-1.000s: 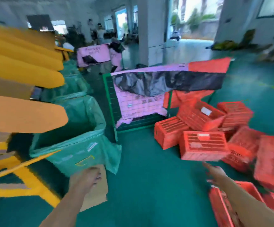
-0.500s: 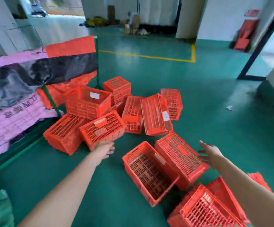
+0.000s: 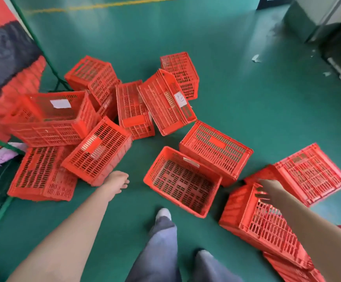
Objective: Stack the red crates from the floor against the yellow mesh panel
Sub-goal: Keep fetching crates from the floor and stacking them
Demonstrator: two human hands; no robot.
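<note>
Several red slatted crates lie jumbled on the green floor. One crate stands upright and open in the middle. My left hand hovers with relaxed fingers and holds nothing, just below a tipped crate. My right hand reaches with spread fingers over the top edge of a tilted crate at the right; blur hides whether it touches. More crates lie beyond it. No yellow mesh panel is in view.
A green-framed mesh cage draped with red, black and pink cloth stands at the left. My legs are at the bottom centre. A grey cabinet and paper scraps lie at the upper right.
The view swung right, away from the yellow rack and green bags, and tilted down onto the crates. Both arms stretched forward; my right hand moved over the tilted crate at the right.
</note>
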